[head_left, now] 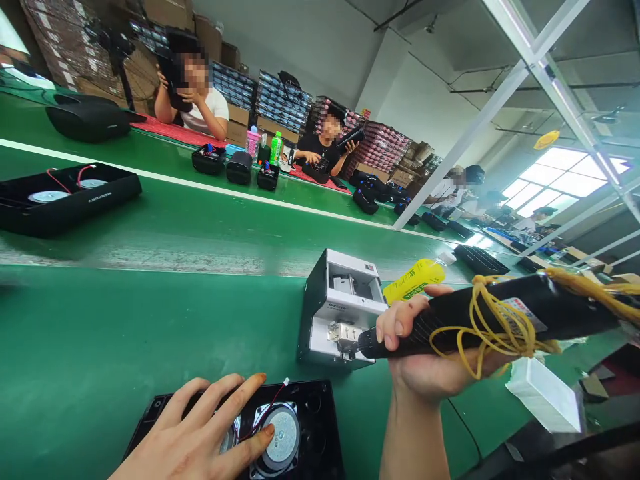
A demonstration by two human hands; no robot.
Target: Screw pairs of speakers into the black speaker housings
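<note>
My right hand is wrapped round a black electric screwdriver, which has yellow cord looped about its body. The tip of the screwdriver meets the metal outlet of a grey and black screw feeder. Lower left, my left hand lies spread over an open black speaker housing. Its thumb touches a round silver speaker driver inside. A second driver is partly hidden under the fingers. A thin red and black wire with a white plug rises from the housing.
A yellow bottle lies behind the feeder, and a white box stands at the right. Another open speaker housing sits on the conveyor belt. Two co-workers across the belt hold black speaker parts. A pale metal frame post rises at right.
</note>
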